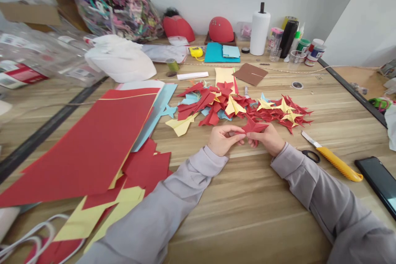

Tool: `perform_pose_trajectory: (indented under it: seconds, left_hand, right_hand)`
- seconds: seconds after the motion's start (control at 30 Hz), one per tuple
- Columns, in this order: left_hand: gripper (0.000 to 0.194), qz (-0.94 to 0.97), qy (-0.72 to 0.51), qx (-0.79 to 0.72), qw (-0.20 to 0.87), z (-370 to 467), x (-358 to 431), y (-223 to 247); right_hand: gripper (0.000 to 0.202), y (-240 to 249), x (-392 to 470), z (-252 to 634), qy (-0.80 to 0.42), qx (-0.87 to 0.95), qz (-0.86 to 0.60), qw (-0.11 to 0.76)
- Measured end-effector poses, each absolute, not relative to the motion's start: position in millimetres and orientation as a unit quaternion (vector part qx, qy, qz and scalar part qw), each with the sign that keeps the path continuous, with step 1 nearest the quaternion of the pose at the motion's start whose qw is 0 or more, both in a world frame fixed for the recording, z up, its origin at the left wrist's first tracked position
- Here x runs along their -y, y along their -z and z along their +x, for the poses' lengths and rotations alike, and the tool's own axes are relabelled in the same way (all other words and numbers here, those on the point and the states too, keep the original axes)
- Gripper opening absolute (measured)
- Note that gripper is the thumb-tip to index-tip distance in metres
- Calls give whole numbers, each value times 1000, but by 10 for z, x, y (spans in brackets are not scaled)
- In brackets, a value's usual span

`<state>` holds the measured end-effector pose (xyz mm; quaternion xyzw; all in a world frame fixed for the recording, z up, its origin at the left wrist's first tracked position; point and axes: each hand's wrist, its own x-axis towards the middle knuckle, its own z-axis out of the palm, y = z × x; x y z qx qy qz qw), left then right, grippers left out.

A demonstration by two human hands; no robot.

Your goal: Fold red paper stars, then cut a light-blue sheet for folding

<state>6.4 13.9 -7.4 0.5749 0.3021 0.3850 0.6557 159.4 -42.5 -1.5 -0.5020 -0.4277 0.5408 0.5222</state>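
While left hand [223, 137] and right hand [269, 138] pinch it, fingertips closed: one red folded paper [254, 126], between both, long axis roughly crosswise, bulk nearer right hand; folded-paper heap [213, 105] just beyond.

Paper [255, 126] in right hand [269, 138]: plain red
Cutter handle [340, 164], right of this hand: orange-yellow
Top sheet [93, 144], left of left hand [221, 139]: red
Table [247, 214] under hands: streaky brown

On our table [247, 214], we had sheets [93, 144] left of the stars [291, 117]. The knife [338, 163] lay between stars and phone [379, 181].
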Motion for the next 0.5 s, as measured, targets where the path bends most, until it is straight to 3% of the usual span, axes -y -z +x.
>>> perform_pose_trajectory:
  seconds: [0.5]
  left_hand:
    - [26,573,-385,-320,649,63,-134,56]
  right_hand:
    - [24,30,420,1587,-528,450,-489,529]
